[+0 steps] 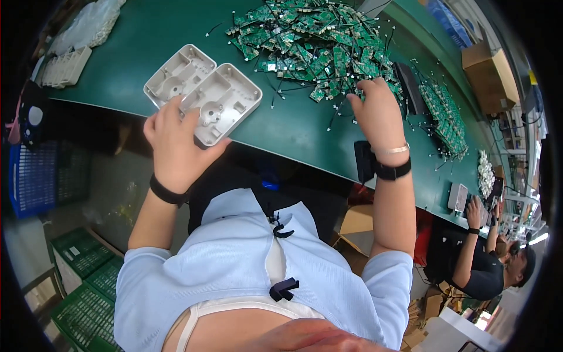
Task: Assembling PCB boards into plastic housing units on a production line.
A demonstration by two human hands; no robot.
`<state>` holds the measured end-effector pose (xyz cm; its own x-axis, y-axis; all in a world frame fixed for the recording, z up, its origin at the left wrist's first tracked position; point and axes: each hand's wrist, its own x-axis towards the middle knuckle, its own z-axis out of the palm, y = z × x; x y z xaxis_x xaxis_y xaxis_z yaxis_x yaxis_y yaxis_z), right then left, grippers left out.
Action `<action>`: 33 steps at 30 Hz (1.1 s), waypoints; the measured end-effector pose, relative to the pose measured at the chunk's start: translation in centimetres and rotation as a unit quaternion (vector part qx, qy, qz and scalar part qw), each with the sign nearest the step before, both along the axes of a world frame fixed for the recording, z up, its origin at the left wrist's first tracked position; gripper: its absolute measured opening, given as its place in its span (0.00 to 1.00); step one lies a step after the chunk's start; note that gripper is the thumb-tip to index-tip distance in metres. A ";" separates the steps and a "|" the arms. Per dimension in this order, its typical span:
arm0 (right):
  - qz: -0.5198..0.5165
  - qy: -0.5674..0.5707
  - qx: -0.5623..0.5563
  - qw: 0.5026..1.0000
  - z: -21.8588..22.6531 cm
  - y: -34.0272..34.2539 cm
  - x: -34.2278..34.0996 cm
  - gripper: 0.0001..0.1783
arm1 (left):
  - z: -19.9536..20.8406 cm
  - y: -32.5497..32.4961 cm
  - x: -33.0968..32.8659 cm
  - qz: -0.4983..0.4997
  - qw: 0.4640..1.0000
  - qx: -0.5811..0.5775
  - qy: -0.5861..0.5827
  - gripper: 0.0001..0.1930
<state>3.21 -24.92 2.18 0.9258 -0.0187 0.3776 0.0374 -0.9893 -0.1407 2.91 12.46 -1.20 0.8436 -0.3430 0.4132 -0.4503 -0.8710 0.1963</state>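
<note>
Two light-grey plastic casing halves, a left one (176,73) and a right one (234,97), lie side by side with their hollow insides up. Ribs, posts and a round seat show inside them. My left hand (180,135) is at their near end, its fingers over the walls and its thumb against the near corner of the right half. My right hand (378,114) hovers at the near edge of a heap of green circuit boards (334,58) with black wires and white plugs. Its thumb and forefinger are apart, with nothing visible between them.
The green tabletop (293,126) ends at a near edge in front of me. On the right lie a dark block (410,88) and more circuit boards (443,120). White parts (67,67) sit far left. Beyond, a co-worker (487,267) handles a pale casing (457,196). Crates (82,311) stand lower left.
</note>
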 end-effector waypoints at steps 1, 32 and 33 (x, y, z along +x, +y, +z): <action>0.000 0.044 -0.006 0.999 -0.4 -0.6 0.7 0.18 | -0.2 -0.2 -0.1 0.005 1.000 -0.002 -0.009 0.35; 0.142 -0.117 0.491 0.851 -3.6 10.1 -6.9 0.09 | 0.7 -7.2 -0.4 -0.236 0.930 -0.272 0.077 0.55; 0.134 -0.117 0.477 0.861 -3.8 10.4 -6.9 0.09 | 0.8 -7.2 -0.4 -0.239 0.935 -0.252 0.071 0.55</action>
<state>-3.66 -14.48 -1.62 0.8453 -0.2216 0.4861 0.3843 -0.3797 -0.8415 2.56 5.25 -0.38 0.7027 -0.4866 0.5191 -0.7025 -0.3589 0.6145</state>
